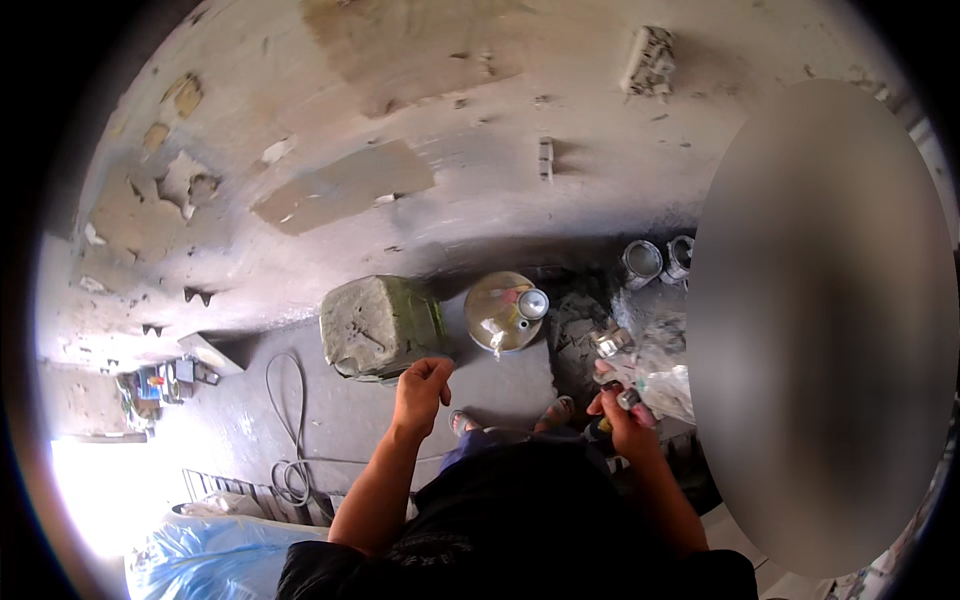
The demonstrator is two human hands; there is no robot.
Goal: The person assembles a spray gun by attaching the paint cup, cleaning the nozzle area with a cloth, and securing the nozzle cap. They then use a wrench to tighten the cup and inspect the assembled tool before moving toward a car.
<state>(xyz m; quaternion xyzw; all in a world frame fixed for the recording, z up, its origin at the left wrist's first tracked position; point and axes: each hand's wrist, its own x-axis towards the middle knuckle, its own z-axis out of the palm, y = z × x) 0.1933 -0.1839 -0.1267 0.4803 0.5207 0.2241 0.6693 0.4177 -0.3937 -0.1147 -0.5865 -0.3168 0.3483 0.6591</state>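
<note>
My left hand (425,388) is closed in a loose fist in front of me, with nothing visible in it. It is just in front of a greenish block-shaped container (375,328) with a dusty grey top. On the right, my right hand (625,428) is closed around a tool with silver and dark parts and some red on it; its exact kind is unclear. Just beyond the hand is a shiny silver metal piece (613,343); whether it belongs to the tool cannot be made out. Clear crumpled plastic (665,385) lies beside it.
Against the stained, peeling wall (450,130) stands a round drum (487,318) with a small metal tin (532,303) on its lid. Open paint cans (642,262) stand farther right. A grey hose (292,470) coils on the floor, near blue plastic sheeting (215,555). A blurred oval covers the right side.
</note>
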